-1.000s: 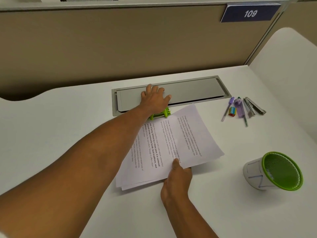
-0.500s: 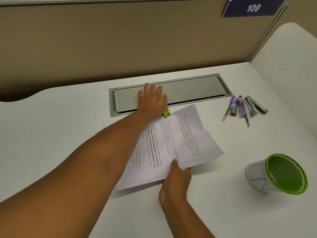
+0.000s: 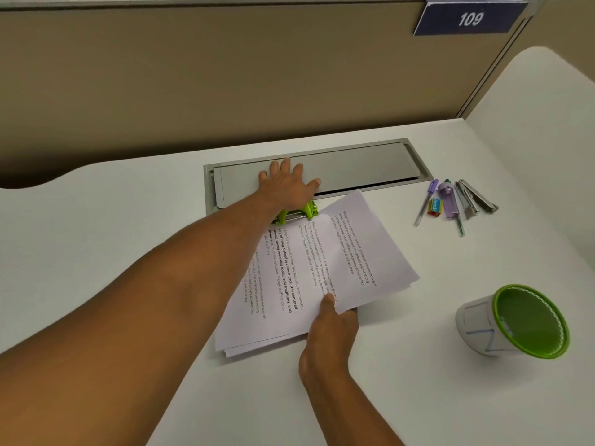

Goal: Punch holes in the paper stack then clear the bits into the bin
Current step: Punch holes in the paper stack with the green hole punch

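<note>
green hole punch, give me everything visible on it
The hole punch is lime green, plastic by its look, with a silvery metal bar between two green ends. Only its near side shows; the left hand lies flat on top and hides the rest, so its full shape cannot be told. It sits on the white desk at the near edge of the grey cable tray lid. The far edge of the paper stack meets it; the right hand pinches the stack's near edge.

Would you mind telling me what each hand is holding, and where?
The right hand pinches the paper stack at its near edge. The left hand presses flat on the green hole punch.
</note>
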Available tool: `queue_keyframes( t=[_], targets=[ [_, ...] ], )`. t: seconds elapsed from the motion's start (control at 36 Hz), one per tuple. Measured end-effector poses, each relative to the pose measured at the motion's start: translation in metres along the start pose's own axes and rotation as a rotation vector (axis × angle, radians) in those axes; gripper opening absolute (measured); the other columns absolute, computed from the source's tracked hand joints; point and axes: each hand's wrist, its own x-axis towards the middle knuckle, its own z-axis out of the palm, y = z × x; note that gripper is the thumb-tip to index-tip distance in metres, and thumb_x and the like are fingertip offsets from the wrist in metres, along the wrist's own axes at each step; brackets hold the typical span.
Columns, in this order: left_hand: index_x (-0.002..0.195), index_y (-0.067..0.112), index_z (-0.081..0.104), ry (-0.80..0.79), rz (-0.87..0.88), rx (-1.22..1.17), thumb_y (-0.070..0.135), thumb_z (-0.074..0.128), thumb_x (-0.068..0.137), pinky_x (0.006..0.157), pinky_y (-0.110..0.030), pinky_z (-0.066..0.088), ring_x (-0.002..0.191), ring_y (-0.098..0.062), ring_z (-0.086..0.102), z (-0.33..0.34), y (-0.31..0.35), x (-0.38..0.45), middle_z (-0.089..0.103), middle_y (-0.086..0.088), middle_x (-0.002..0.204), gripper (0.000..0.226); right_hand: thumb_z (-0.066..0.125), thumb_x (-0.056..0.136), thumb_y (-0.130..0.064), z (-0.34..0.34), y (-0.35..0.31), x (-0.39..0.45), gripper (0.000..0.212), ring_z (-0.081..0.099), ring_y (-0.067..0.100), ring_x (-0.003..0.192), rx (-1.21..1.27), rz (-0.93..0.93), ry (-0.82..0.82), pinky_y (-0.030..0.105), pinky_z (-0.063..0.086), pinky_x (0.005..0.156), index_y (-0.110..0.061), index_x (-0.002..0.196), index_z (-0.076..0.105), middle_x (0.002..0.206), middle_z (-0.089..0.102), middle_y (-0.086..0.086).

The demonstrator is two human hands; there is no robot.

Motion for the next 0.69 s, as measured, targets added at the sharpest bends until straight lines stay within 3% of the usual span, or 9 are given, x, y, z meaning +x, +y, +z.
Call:
queue_keyframes(
  t=[0.22,0.36,0.47,0.69],
  targets=[
    [0.149,0.022,0.032,0.279,0.053,0.023,0.056,0.023,0.098,0.111,-0.052,0.024,0.14,-0.03,0.027,0.018,-0.006,0.0,0.03,-0.009,0.155,0.061,0.052,0.1,-0.013,0.001,0.003,0.005,0.025,0.065,0.01,0.085,0.021,0.028,0.004,0.01,0.049,0.05,-0.028,0.121,0.052,0.101,0.065,-0.008],
    [0.143,0.02,0.038,0.332,0.06,0.056,0.054,0.024,0.098,0.107,-0.05,0.027,0.135,-0.029,0.032,0.026,-0.008,0.001,0.034,-0.008,0.151,0.058,0.052,0.1,-0.013,-0.001,0.004,0.007,0.026,0.066,0.01,0.088,0.026,0.075,-0.004,0.015,0.05,0.057,-0.028,0.121,0.054,0.103,0.066,-0.009],
    [0.145,0.02,0.036,0.298,0.061,0.058,0.058,0.022,0.098,0.108,-0.051,0.025,0.137,-0.03,0.03,0.023,-0.006,0.005,0.032,-0.009,0.152,0.062,0.053,0.1,-0.013,-0.004,0.005,0.012,0.025,0.066,0.012,0.091,0.037,0.084,-0.015,0.021,0.051,0.064,-0.03,0.118,0.054,0.105,0.067,-0.008],
    [0.153,0.024,0.025,0.072,0.017,-0.001,0.073,0.012,0.092,0.116,-0.057,0.015,0.147,-0.035,0.014,0.001,-0.002,0.003,0.016,-0.009,0.162,0.079,0.054,0.099,-0.013,-0.005,0.006,0.008,0.025,0.067,0.018,0.097,0.051,0.066,-0.025,0.034,0.056,0.081,-0.037,0.107,0.056,0.11,0.068,-0.004]
  ],
)
